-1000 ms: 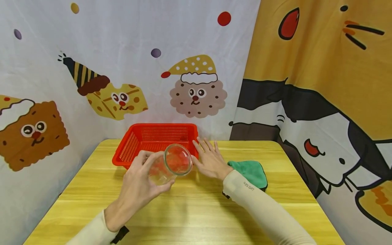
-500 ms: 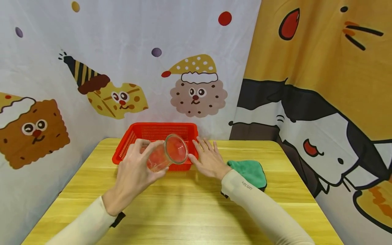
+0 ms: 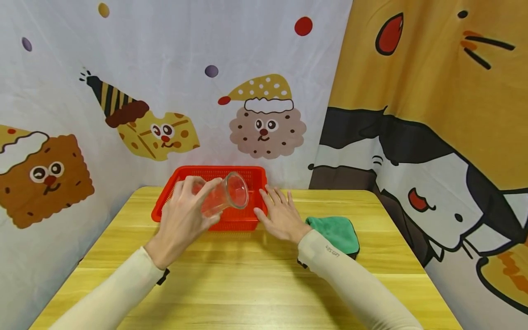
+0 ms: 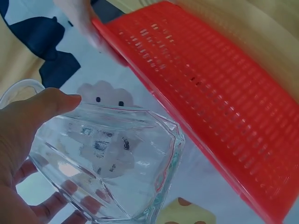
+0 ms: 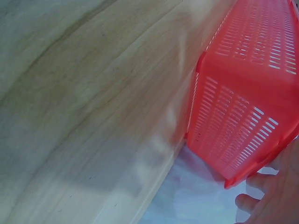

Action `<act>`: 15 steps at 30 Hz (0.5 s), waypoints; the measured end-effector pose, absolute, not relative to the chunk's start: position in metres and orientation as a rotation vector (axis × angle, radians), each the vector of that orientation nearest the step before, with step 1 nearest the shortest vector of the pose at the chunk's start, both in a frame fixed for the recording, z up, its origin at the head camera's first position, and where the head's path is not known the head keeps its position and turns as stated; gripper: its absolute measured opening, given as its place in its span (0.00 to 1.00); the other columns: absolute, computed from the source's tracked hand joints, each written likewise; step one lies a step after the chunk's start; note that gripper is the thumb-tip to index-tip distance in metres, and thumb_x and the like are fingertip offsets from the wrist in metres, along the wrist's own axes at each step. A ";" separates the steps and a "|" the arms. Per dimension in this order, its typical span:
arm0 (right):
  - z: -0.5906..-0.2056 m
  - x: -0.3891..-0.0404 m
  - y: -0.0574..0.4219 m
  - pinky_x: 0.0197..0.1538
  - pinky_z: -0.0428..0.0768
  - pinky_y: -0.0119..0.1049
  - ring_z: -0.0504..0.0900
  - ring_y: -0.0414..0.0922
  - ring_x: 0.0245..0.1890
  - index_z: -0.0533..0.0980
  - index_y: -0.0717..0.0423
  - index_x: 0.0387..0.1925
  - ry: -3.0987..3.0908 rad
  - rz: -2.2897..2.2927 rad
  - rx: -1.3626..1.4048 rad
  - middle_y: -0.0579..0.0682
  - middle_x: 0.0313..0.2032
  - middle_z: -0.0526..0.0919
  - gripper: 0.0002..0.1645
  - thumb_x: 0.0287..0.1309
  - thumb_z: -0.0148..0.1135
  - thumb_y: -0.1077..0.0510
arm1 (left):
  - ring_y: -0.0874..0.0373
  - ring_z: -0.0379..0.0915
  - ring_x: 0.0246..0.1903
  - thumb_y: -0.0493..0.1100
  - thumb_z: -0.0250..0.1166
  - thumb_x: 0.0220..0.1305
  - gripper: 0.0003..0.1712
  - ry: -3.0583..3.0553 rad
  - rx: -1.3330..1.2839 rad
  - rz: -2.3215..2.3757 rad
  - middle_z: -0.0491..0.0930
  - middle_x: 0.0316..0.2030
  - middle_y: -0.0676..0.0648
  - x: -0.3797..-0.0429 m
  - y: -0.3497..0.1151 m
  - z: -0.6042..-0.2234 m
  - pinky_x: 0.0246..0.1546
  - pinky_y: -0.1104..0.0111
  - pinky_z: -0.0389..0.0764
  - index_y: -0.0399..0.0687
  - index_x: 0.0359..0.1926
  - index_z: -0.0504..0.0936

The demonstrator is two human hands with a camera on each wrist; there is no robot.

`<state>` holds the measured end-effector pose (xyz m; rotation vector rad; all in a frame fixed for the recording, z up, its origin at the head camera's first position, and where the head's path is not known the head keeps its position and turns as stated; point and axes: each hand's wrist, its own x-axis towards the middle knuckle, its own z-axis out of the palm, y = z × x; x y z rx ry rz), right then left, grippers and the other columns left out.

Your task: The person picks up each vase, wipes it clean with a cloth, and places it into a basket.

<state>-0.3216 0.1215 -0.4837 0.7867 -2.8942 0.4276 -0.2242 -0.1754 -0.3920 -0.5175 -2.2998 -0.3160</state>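
Observation:
My left hand (image 3: pixel 181 215) grips a clear glass jar (image 3: pixel 215 198), tilted on its side with its round mouth toward the right. The jar hangs over the front of the red plastic basket (image 3: pixel 235 225). In the left wrist view the thumb lies along one side of the faceted glass jar (image 4: pixel 107 158) and the fingers wrap the other. My right hand (image 3: pixel 280 213) has its fingers spread and rests at the basket's right rim. The right wrist view has the fingertips (image 5: pixel 261 182) by the rim of the slotted basket (image 5: pixel 233 121).
A folded green cloth (image 3: pixel 336 234) with a dark edge lies right of the basket, beside the right forearm. The wooden table (image 3: pixel 247 284) ends at a printed curtain (image 3: pixel 264 46) behind the basket.
My left hand has carried the jar up and forward, from in front of the basket to over it, tipping it further sideways. My right hand stays at the rim.

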 end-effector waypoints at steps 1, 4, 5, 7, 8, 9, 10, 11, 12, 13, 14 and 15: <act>-0.484 -0.322 0.122 0.96 0.46 0.77 0.54 0.65 0.95 0.52 0.48 0.97 -2.892 0.428 0.785 0.55 0.96 0.53 0.52 0.90 0.31 0.22 | 0.35 0.82 0.48 0.49 0.96 0.51 0.52 -2.308 -0.516 -0.306 0.82 0.59 0.35 -0.227 -0.176 -0.392 0.20 0.53 0.92 0.63 0.76 0.84; -0.485 -0.323 0.122 0.96 0.46 0.78 0.54 0.65 0.95 0.52 0.48 0.97 -2.885 0.434 0.783 0.55 0.96 0.53 0.52 0.90 0.30 0.22 | 0.35 0.81 0.49 0.49 0.96 0.52 0.52 -2.340 -0.510 -0.283 0.82 0.60 0.35 -0.236 -0.176 -0.390 0.21 0.52 0.93 0.63 0.77 0.83; -0.485 -0.323 0.122 0.96 0.47 0.78 0.54 0.64 0.95 0.52 0.48 0.97 -2.883 0.433 0.782 0.55 0.96 0.53 0.53 0.90 0.30 0.22 | 0.35 0.81 0.50 0.49 0.96 0.52 0.52 -2.351 -0.507 -0.278 0.81 0.60 0.35 -0.239 -0.177 -0.389 0.22 0.51 0.93 0.63 0.77 0.83; -0.485 -0.323 0.121 0.96 0.47 0.78 0.54 0.64 0.95 0.52 0.47 0.97 -2.885 0.434 0.780 0.55 0.96 0.52 0.53 0.90 0.29 0.21 | 0.34 0.81 0.52 0.49 0.95 0.54 0.51 -2.376 -0.500 -0.271 0.81 0.61 0.35 -0.246 -0.178 -0.388 0.24 0.49 0.95 0.63 0.78 0.82; -0.485 -0.323 0.121 0.96 0.47 0.78 0.54 0.64 0.95 0.52 0.47 0.97 -2.885 0.434 0.781 0.54 0.96 0.53 0.53 0.90 0.28 0.21 | 0.34 0.81 0.52 0.49 0.95 0.54 0.51 -2.386 -0.498 -0.269 0.81 0.61 0.35 -0.249 -0.178 -0.387 0.25 0.47 0.95 0.63 0.78 0.82; -0.485 -0.323 0.121 0.96 0.47 0.78 0.54 0.64 0.95 0.52 0.47 0.97 -2.886 0.430 0.779 0.54 0.96 0.52 0.53 0.90 0.28 0.21 | 0.33 0.81 0.53 0.49 0.94 0.55 0.51 -2.394 -0.495 -0.265 0.81 0.61 0.35 -0.253 -0.178 -0.386 0.27 0.46 0.96 0.63 0.78 0.82; -0.485 -0.323 0.121 0.96 0.47 0.78 0.54 0.64 0.95 0.52 0.47 0.97 -2.886 0.430 0.776 0.54 0.96 0.52 0.53 0.90 0.28 0.21 | 0.32 0.81 0.54 0.48 0.94 0.55 0.50 -2.400 -0.493 -0.261 0.81 0.62 0.35 -0.256 -0.179 -0.385 0.27 0.45 0.96 0.63 0.78 0.82; -0.485 -0.323 0.121 0.96 0.47 0.78 0.54 0.64 0.95 0.52 0.47 0.97 -2.886 0.429 0.772 0.54 0.96 0.52 0.53 0.90 0.29 0.22 | 0.32 0.81 0.55 0.48 0.94 0.56 0.49 -2.405 -0.491 -0.259 0.81 0.61 0.35 -0.260 -0.179 -0.384 0.27 0.45 0.96 0.63 0.77 0.82; -0.485 -0.323 0.121 0.96 0.47 0.78 0.54 0.64 0.95 0.52 0.47 0.97 -2.885 0.428 0.770 0.54 0.96 0.52 0.52 0.90 0.30 0.22 | 0.31 0.81 0.55 0.48 0.93 0.56 0.49 -2.410 -0.489 -0.253 0.80 0.61 0.35 -0.264 -0.179 -0.383 0.27 0.45 0.96 0.63 0.77 0.82; -0.486 -0.323 0.121 0.96 0.47 0.78 0.54 0.65 0.95 0.52 0.47 0.97 -2.885 0.428 0.769 0.54 0.96 0.52 0.52 0.91 0.31 0.23 | 0.31 0.81 0.56 0.48 0.93 0.56 0.49 -2.416 -0.488 -0.245 0.80 0.61 0.35 -0.267 -0.180 -0.382 0.27 0.45 0.95 0.63 0.77 0.82; -0.486 -0.323 0.121 0.96 0.47 0.78 0.55 0.65 0.95 0.52 0.48 0.97 -2.883 0.430 0.770 0.55 0.96 0.53 0.51 0.91 0.33 0.24 | 0.31 0.81 0.55 0.47 0.93 0.56 0.48 -2.423 -0.487 -0.241 0.80 0.61 0.35 -0.271 -0.180 -0.382 0.26 0.45 0.95 0.63 0.77 0.82; -0.487 -0.323 0.121 0.96 0.47 0.78 0.55 0.65 0.95 0.52 0.48 0.97 -2.885 0.426 0.769 0.55 0.96 0.53 0.50 0.92 0.34 0.25 | 0.31 0.81 0.55 0.47 0.92 0.56 0.48 -2.434 -0.484 -0.235 0.80 0.61 0.34 -0.274 -0.181 -0.383 0.26 0.45 0.95 0.63 0.77 0.83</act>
